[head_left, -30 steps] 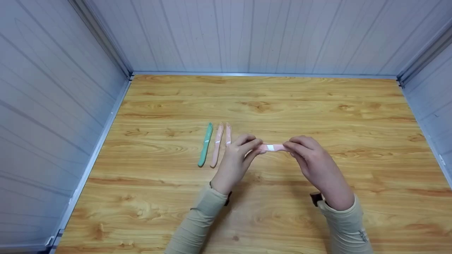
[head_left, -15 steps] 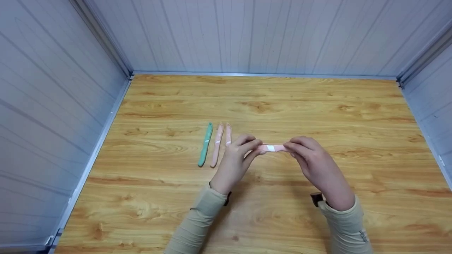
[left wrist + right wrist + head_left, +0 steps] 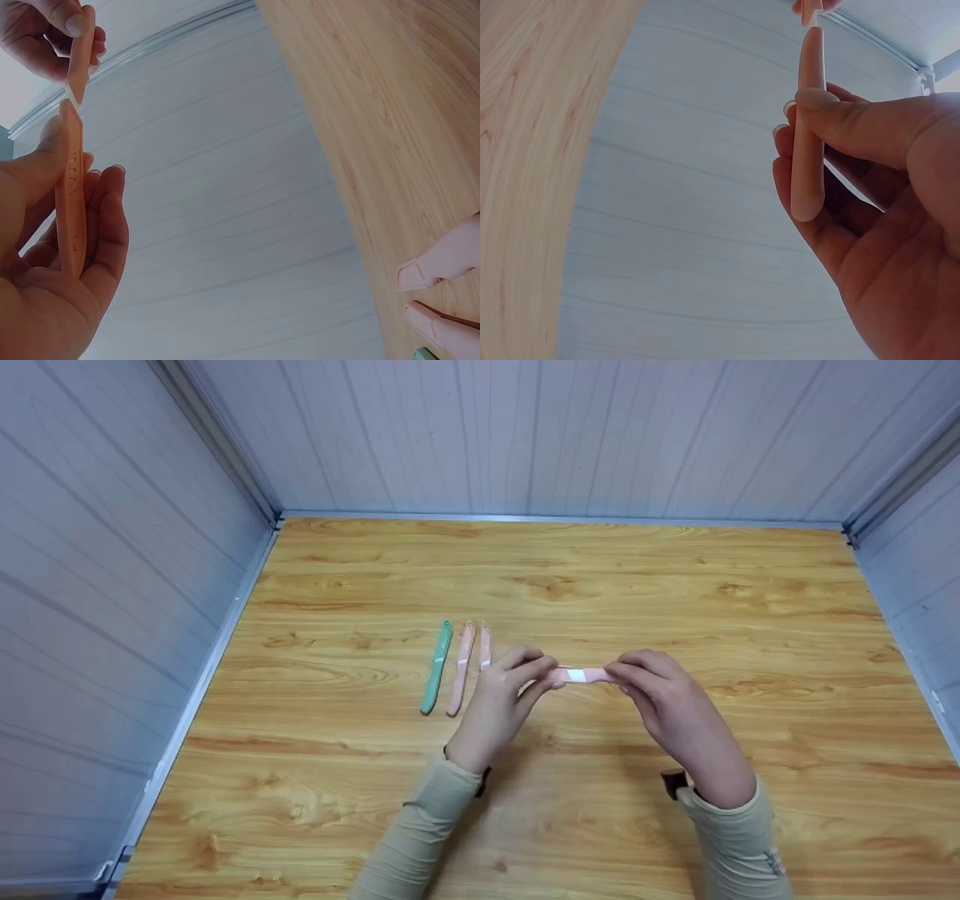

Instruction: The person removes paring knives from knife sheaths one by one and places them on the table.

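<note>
A small pink knife (image 3: pixel 576 676) is held level above the table between both hands, with a white band of blade showing in the middle. My left hand (image 3: pixel 501 690) pinches its pink sheath (image 3: pixel 73 202), which has raised lettering in the left wrist view. At the other end, thumb and fingers of my right hand (image 3: pixel 671 697) grip the smooth, round-ended handle (image 3: pixel 810 150). Left of the hands lie a green knife (image 3: pixel 436 667), a pink knife (image 3: pixel 461 669) and another pink knife (image 3: pixel 486 641), side by side. My left hand partly hides the last one in the head view.
The wood-grain table (image 3: pixel 337 810) carries these knives. Pale panel walls (image 3: pixel 525 435) enclose it at the back and on both sides, with metal strips (image 3: pixel 562 519) along the table's edges.
Both hands stay almost still on the pink knife. The right hand has shifted very slightly to the right. The knives on the table have not moved.
</note>
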A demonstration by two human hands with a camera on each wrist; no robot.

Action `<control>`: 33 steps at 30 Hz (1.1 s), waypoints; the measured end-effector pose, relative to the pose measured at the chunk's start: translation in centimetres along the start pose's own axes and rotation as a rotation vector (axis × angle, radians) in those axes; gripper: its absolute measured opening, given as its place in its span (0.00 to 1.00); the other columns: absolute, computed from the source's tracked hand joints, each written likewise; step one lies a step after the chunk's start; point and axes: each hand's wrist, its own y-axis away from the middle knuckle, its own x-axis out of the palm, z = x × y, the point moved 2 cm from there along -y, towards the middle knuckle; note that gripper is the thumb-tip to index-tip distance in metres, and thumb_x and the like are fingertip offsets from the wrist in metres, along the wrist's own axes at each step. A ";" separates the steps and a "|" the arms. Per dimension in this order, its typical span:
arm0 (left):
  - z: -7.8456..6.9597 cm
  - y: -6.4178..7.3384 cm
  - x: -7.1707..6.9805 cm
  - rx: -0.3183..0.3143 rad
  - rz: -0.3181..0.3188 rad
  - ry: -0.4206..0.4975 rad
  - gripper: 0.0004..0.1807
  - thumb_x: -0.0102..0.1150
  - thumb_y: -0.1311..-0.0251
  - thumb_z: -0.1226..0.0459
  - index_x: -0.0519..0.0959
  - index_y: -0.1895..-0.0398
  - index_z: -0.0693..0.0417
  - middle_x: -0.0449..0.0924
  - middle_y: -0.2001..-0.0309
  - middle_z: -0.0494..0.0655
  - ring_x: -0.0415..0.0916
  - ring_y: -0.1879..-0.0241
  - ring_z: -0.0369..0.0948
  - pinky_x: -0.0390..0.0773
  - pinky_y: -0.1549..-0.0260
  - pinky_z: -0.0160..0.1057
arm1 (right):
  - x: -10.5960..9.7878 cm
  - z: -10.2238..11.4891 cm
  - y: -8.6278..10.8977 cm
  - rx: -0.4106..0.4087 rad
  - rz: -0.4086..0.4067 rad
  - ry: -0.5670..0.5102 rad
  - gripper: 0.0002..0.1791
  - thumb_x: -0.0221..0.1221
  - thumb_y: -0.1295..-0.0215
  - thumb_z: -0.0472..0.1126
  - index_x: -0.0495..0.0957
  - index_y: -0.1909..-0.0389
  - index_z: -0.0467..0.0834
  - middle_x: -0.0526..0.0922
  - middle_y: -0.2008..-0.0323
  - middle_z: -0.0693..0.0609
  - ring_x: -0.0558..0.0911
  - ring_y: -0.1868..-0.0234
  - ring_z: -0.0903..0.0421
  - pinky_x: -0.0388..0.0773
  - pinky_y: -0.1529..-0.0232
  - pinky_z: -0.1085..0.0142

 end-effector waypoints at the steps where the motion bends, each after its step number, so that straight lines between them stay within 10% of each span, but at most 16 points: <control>1: 0.0 0.0 0.0 -0.001 0.001 0.000 0.09 0.62 0.39 0.64 0.84 0.58 0.57 0.77 0.60 0.43 0.75 0.61 0.34 0.75 0.60 0.29 | 0.0 0.0 0.0 0.005 0.003 -0.003 0.15 0.64 0.46 0.23 0.83 0.56 0.35 0.79 0.58 0.47 0.77 0.57 0.52 0.75 0.57 0.67; 33: 0.2 -0.1 0.0 -0.021 0.018 0.020 0.09 0.63 0.40 0.63 0.84 0.59 0.57 0.77 0.61 0.43 0.75 0.62 0.33 0.75 0.61 0.29 | -0.2 -0.2 0.1 -0.042 -0.014 0.019 0.16 0.65 0.48 0.22 0.83 0.57 0.36 0.79 0.59 0.47 0.78 0.58 0.54 0.74 0.58 0.70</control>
